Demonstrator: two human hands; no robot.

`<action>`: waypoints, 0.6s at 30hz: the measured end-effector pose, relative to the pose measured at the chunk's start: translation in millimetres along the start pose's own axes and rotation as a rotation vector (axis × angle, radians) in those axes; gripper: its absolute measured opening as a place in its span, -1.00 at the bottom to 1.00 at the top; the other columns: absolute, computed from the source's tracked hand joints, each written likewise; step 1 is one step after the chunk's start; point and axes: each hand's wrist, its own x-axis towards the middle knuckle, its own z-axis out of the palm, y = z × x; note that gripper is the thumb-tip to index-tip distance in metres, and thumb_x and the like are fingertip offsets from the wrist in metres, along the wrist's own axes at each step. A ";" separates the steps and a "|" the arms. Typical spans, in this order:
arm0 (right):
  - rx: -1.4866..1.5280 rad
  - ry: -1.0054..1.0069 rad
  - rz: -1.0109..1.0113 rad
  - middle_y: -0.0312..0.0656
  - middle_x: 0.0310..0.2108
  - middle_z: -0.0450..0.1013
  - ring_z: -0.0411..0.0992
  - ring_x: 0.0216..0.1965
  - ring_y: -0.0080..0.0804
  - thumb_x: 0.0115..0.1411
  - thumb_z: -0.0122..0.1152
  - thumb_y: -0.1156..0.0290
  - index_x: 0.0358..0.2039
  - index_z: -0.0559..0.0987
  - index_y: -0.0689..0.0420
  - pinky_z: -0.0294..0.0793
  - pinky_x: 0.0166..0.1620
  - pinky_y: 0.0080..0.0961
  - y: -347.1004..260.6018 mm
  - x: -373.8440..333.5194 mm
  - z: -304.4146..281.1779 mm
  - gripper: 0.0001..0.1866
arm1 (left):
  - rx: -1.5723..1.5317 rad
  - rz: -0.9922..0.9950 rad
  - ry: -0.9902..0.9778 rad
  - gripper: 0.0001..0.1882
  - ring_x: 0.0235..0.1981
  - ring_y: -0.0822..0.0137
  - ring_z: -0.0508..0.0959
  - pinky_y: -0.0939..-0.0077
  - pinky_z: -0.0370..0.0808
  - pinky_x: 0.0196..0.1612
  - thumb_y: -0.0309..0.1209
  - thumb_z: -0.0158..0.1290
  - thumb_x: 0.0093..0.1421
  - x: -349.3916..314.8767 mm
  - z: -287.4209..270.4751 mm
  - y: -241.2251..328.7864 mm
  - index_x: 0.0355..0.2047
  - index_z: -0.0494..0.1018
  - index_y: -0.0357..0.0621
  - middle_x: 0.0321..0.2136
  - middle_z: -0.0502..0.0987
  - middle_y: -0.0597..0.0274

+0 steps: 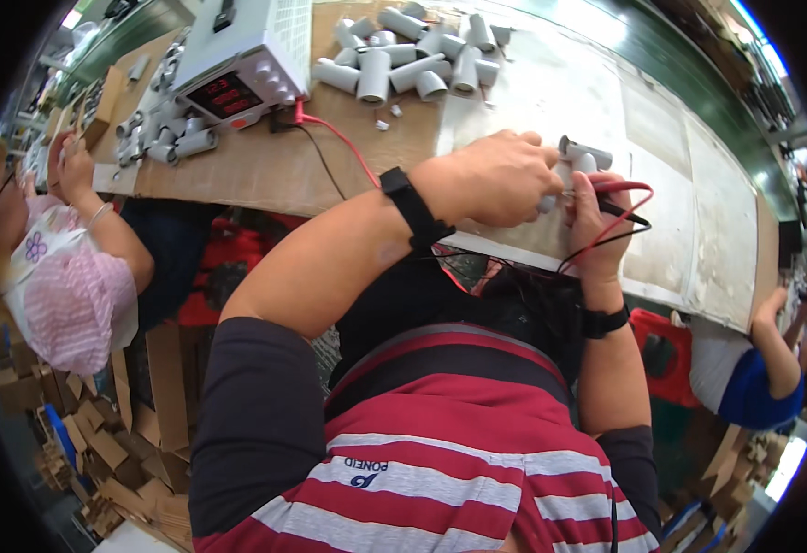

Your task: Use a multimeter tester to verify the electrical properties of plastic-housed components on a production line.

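My left hand (491, 180), with a black band at the wrist, reaches in over the work table. Its fingers are bent closed, and what they pinch is hidden behind them; a small grey rounded end (547, 204) shows just beside them. Close by on the right, my right hand (597, 221) grips the ends of a red test lead (641, 188) and a black test lead (626, 214), which loop out past the fingers. Grey cylindrical parts (589, 154) lie right at the fingertips of both hands.
A power supply (237, 74) with a lit red display stands at the back left, its red cable (343, 140) running toward me. Behind my hands is a heap of grey cylinders (374, 76). Co-workers sit left (71, 276) and right (744, 369); cardboard pieces (113, 452) lie lower left.
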 end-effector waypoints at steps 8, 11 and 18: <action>0.010 -0.018 0.028 -0.34 -0.56 0.43 0.36 -0.59 -0.64 0.38 0.28 0.43 -0.27 0.49 0.12 0.32 -0.52 -0.68 -4.7 0.2 4.9 -0.87 | 0.024 -0.006 -0.007 -0.63 0.01 0.10 0.52 0.21 0.43 0.12 -0.21 0.28 0.10 -2.4 -0.3 -1.1 -0.07 0.64 0.05 -0.16 0.54 0.19; 0.011 -0.017 0.030 -0.34 -0.56 0.43 0.36 -0.59 -0.64 0.38 0.28 0.44 -0.27 0.49 0.12 0.32 -0.52 -0.69 -6.3 -0.5 5.8 -0.87 | 0.030 -0.002 0.001 -0.63 0.02 0.10 0.52 0.21 0.43 0.11 -0.22 0.29 0.09 -3.4 -0.3 -0.6 -0.07 0.65 0.04 -0.16 0.55 0.19; -0.026 -0.014 0.006 -0.34 -0.57 0.43 0.36 -0.59 -0.65 0.38 0.29 0.43 -0.25 0.50 0.12 0.32 -0.51 -0.69 -2.7 -0.1 3.4 -0.87 | 0.043 -0.004 -0.014 -0.62 0.03 0.11 0.52 0.21 0.44 0.12 -0.21 0.30 0.10 -2.8 -2.0 1.3 -0.06 0.64 0.03 -0.14 0.55 0.19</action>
